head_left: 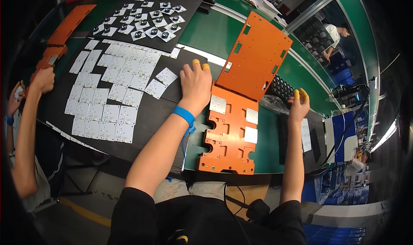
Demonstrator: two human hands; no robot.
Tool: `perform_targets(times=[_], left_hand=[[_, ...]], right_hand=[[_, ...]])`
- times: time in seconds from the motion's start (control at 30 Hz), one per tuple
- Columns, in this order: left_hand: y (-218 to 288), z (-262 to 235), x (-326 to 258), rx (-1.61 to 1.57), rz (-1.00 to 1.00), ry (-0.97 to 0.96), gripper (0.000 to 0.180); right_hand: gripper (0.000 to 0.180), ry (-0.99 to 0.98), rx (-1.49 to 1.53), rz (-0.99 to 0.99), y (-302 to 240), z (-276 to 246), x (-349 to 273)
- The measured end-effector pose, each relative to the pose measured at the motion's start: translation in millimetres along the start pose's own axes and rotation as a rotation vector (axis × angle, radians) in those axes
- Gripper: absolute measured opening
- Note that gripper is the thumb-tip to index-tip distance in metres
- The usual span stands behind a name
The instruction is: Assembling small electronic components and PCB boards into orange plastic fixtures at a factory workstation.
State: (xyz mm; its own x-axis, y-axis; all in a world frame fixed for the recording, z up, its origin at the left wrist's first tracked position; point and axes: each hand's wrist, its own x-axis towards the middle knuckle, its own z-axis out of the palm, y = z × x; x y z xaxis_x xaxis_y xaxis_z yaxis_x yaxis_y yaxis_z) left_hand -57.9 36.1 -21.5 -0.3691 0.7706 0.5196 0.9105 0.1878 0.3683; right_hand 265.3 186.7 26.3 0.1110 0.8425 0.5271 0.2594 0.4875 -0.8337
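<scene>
My left hand (195,85), with yellow finger cots and a blue wrist strap (184,115), is closed at the left edge of an orange fixture. Its curled fingers hide whatever may be in them. The fixture's base (228,137) lies flat and carries white square boards (251,135) in its recesses. The fixture's orange lid (256,55) stands raised at the far side. My right hand (298,107) is raised right of the fixture, near a black studded tray (282,89). Its yellow-capped fingers are apart, and nothing shows in them.
Rows of white boards (105,111) cover the black mat left of me. Beyond them a black sheet (189,17) holds many white pieces with black round parts. At far left, a co-worker's hand (42,80) touches another orange fixture (71,25). A blue-and-white box (344,135) stands at right.
</scene>
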Motion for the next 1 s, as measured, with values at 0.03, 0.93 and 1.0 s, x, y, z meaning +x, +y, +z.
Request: perform_targets(times=[0.03,0.93,1.0], left_hand=[[-2,-1,1,-0.063,0.006,-0.020,0.018],[40,-11,-11,-1.505,-0.130,-0.585,0.045],[47,-14,-11,-1.470,-0.191,-0.545,0.049]], right_hand=[[0.029,-0.064,0.094,0.011,-14,12,-14],[0.033,-0.575,0.597,0.223,-67,79,-117],[0.033,-0.545,0.610,0.218,-69,79,-119]])
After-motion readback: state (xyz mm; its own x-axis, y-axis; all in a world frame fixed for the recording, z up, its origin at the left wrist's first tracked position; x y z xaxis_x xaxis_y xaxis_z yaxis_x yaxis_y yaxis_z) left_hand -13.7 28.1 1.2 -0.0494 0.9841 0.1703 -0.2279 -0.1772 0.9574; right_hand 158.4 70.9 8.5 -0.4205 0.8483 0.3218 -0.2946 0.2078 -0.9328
